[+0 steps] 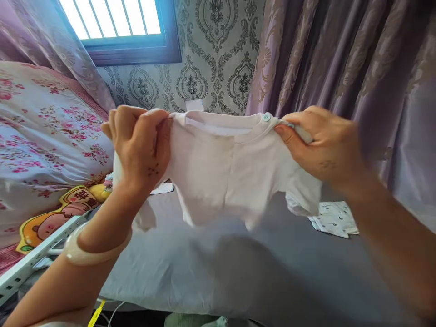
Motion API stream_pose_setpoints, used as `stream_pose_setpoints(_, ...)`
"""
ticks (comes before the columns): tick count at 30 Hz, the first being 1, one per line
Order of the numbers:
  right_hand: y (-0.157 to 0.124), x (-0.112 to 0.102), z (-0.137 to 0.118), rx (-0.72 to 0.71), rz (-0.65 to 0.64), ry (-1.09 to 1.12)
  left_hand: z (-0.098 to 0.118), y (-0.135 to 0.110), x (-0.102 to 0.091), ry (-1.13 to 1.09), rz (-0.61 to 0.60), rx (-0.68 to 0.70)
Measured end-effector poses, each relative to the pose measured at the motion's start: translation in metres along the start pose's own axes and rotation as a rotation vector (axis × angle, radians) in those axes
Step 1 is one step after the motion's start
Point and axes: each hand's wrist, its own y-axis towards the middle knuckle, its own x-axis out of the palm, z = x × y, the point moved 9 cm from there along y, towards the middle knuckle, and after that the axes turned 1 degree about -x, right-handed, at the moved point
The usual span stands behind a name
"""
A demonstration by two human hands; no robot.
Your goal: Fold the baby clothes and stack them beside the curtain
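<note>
A small pale pink baby shirt (221, 172) hangs in the air above a grey sheet (238, 268), held up by its shoulders. My left hand (141, 145) is closed on the shirt's left shoulder; a pale bangle sits on that wrist. My right hand (323, 145) pinches the right shoulder, close to a light blue button (266, 117) by the neckline. The shirt's hem and short sleeves dangle free, a little above the sheet.
A folded white patterned cloth (335, 220) lies on the sheet at the right. At the left is a floral bedspread (44, 136), a yellow cartoon pig cushion (57, 215) and a white metal rail (30, 259). Purple curtains (357, 68) hang behind.
</note>
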Motion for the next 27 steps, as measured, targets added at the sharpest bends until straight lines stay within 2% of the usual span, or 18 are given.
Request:
stream_pose_setpoints(2,0.009,-0.002,0.005,0.051,-0.064,0.082,0.003,0.007,-0.002,0.017,-0.097,0.012)
stream_pose_setpoints(3,0.011,0.006,0.013,0.105,-0.132,0.143,0.002,0.008,0.003,0.006,-0.16,0.003)
stream_pose_setpoints(5,0.007,0.037,0.03,0.22,-0.315,0.273,-0.005,-0.001,0.026,-0.045,-0.304,-0.027)
stream_pose_setpoints(7,-0.011,0.08,0.046,0.297,-0.509,0.367,-0.016,-0.025,0.065,-0.101,-0.456,-0.058)
stream_pose_setpoints(9,-0.039,0.126,0.059,0.322,-0.674,0.39,-0.027,-0.067,0.112,-0.121,-0.638,-0.083)
stream_pose_setpoints(12,-0.097,0.191,0.077,0.363,-0.857,0.259,-0.038,-0.152,0.18,-0.133,-0.916,-0.157)
stream_pose_setpoints(15,-0.151,0.235,0.088,0.367,-0.932,-0.001,-0.039,-0.228,0.223,-0.094,-1.084,-0.231)
stream_pose_setpoints(17,-0.179,0.255,0.089,0.333,-0.973,-0.126,-0.036,-0.26,0.238,-0.076,-1.113,-0.241)
stream_pose_setpoints(19,-0.197,0.269,0.089,0.288,-1.006,-0.206,-0.034,-0.278,0.248,-0.063,-1.112,-0.232)
stream_pose_setpoints(22,-0.21,0.284,0.096,0.252,-1.037,-0.266,-0.035,-0.289,0.261,-0.057,-1.107,-0.192)
stream_pose_setpoints(27,-0.21,0.305,0.114,0.232,-1.072,-0.272,-0.042,-0.292,0.285,-0.059,-1.127,-0.127)
